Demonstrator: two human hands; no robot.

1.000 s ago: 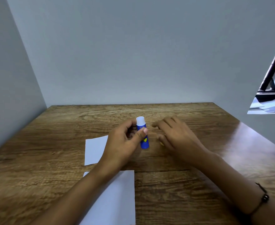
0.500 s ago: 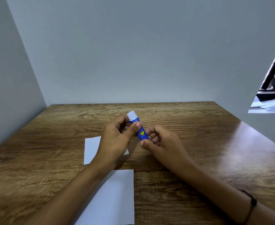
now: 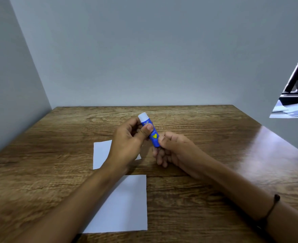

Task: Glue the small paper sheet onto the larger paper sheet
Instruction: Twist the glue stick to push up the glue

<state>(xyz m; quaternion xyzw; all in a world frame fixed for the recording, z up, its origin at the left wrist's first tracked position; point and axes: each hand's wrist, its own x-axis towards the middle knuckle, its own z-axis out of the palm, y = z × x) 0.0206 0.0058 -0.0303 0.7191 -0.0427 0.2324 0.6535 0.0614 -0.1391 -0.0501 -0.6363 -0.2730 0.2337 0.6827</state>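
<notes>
Blue plastic with a white cap, the glue stick is held above the wooden table, tilted so that the cap points up and away from the person and the base points down toward the right. Both hands have it. The left hand is wrapped around the upper half, the thumb pressed across the front of the barrel just below the cap and the fingers curled behind it. The right hand pinches the lower end, the thumb and forefinger closed on the base, while the other fingers hang loosely curled beneath. Neither hand touches the table, as far as the view shows.

A yellow heart is printed on the barrel between the 2 grips, with some small lettering above it that is too blurred to read. The cap is on.

2 white sheets lie flat on the table. The small paper sheet lies under the left hand and wrist, which hide its right part; only its left side and a corner at the right show. The larger paper sheet lies nearer the person, apart from the small one with bare wood between them, and the left forearm crosses over its left side. A dark cord bracelet sits on the right wrist.
</notes>
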